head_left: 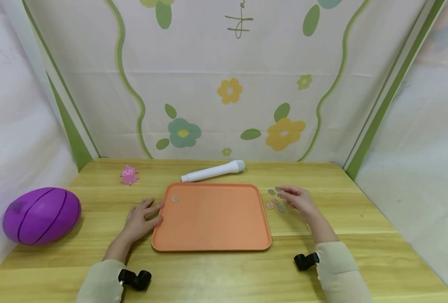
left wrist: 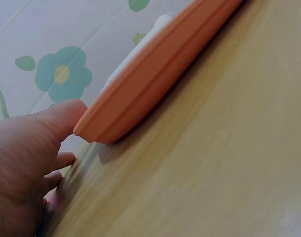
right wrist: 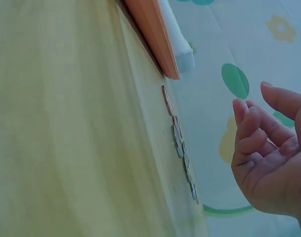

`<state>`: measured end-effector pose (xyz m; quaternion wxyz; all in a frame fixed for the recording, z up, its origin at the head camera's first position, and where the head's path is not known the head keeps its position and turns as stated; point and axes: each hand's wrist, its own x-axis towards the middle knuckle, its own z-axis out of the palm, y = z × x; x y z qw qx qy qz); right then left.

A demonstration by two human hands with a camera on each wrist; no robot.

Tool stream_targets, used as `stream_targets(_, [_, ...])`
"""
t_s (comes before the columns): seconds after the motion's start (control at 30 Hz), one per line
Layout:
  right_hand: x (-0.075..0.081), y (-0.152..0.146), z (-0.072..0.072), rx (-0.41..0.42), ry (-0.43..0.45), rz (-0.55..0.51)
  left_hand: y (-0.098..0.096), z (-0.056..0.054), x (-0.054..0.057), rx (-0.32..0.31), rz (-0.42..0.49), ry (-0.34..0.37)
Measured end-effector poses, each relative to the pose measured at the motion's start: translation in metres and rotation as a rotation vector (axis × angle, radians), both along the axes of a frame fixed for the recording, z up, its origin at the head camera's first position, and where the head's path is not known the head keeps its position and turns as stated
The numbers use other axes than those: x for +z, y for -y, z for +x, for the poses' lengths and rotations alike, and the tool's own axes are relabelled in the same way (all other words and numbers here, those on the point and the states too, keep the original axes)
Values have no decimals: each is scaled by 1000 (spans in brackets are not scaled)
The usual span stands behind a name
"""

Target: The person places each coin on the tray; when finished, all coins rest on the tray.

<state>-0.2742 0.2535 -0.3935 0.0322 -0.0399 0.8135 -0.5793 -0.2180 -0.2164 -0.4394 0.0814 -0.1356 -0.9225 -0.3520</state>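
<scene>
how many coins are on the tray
1: a coin near the far left corner of the orange tray. More coins lie on the table right of the tray, not counted here; some may be hidden by the right hand.

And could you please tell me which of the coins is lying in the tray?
The lone coin near the far left corner of the tray; the other coins visible are on the table, beyond its right edge, by the right hand.

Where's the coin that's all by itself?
In the head view, the lone coin lies on the orange tray, near its far left corner, a little beyond the fingers of the left hand.
</scene>
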Motion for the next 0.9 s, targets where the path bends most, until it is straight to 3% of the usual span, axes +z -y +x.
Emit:
stream_targets(0.37, [-20, -16, 4, -37, 125, -24, 0, 0, 2, -2, 5, 5])
stream_targets(0.67, [-39, -19, 1, -78, 73, 42, 0, 0, 2, 1, 5, 14])
stream_targets(0.9, [-41, -19, 0, -51, 15, 143, 0, 0, 2, -5, 8, 12])
